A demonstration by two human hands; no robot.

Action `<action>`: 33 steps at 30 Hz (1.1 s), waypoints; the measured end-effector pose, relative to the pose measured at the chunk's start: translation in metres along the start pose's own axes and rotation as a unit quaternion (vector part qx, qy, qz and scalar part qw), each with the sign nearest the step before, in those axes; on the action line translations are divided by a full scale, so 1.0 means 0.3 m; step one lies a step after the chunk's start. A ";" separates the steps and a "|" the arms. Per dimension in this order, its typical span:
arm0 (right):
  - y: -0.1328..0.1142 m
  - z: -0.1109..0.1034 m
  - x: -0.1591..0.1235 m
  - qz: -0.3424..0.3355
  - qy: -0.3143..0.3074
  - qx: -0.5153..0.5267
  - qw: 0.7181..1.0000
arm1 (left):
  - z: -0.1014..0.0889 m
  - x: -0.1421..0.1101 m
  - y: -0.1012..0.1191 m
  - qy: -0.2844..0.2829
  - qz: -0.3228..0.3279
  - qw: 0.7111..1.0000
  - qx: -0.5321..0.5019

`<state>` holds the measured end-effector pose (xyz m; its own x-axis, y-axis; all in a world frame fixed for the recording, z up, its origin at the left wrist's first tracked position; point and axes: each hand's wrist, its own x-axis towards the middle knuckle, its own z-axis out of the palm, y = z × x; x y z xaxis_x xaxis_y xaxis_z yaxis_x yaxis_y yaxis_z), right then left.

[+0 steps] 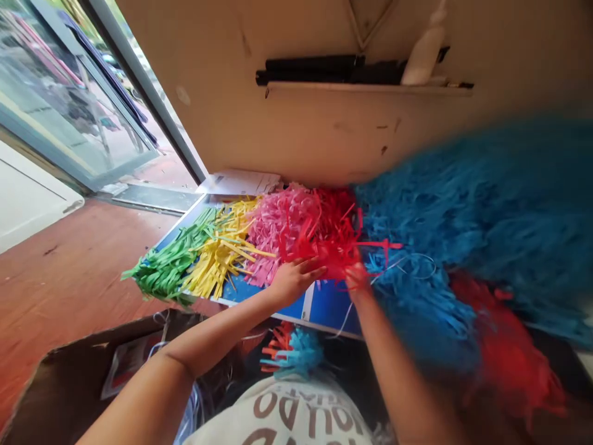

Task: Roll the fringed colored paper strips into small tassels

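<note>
My left hand [293, 279] lies with fingers stretched flat on the near edge of a pink fringe bundle [273, 225], touching the red fringe bundle [331, 232]. My right hand [356, 278] is closed in the red fringe; its fingers are buried in the strips. The bundles lie side by side on a blue board [324, 306]: green [171, 262], yellow [222, 250], pink, red. A large blue fringe mass [472, 210], blurred, spreads right of my right hand over more red fringe [504, 352].
A cardboard box [69, 377] stands open at lower left. Small orange and blue fringe pieces [294, 352] lie below the board. A wall shelf [370, 86] carries black bars and a white bottle [424, 49]. Glass doors [69, 105] and a red floor [69, 259] lie left.
</note>
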<state>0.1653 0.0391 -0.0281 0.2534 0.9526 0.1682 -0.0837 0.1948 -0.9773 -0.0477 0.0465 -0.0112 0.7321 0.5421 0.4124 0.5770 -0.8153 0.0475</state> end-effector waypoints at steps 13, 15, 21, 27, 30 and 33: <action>0.045 -0.009 -0.245 -0.069 -0.137 -0.431 0.889 | 0.193 -0.104 0.210 -0.142 -0.100 0.979 -0.106; 0.071 -0.079 -0.200 -0.067 -0.012 -0.533 0.844 | 0.186 -0.110 0.206 -0.152 -0.097 0.977 -0.116; -0.039 -0.228 -0.264 -0.183 0.108 -0.609 0.764 | 0.167 -0.086 0.218 -0.178 -0.109 0.970 -0.127; 0.033 -0.197 -0.321 -0.251 -0.238 -0.515 0.785 | 0.155 -0.071 0.179 -0.153 -0.108 0.972 -0.142; 0.069 -0.237 -0.295 -0.247 -0.216 -0.505 0.798 | 0.096 -0.095 0.098 -0.160 -0.157 0.966 -0.128; 0.061 -0.255 -0.269 -0.227 -0.204 -0.494 0.814 | 0.010 -0.099 0.083 -0.161 -0.205 0.961 -0.097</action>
<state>0.2169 -0.0520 -0.0695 -0.3156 0.8728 0.3725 0.7967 0.4569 -0.3957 -0.0540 0.0107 -0.0252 0.5501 0.8348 0.0213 0.7854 -0.5258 0.3266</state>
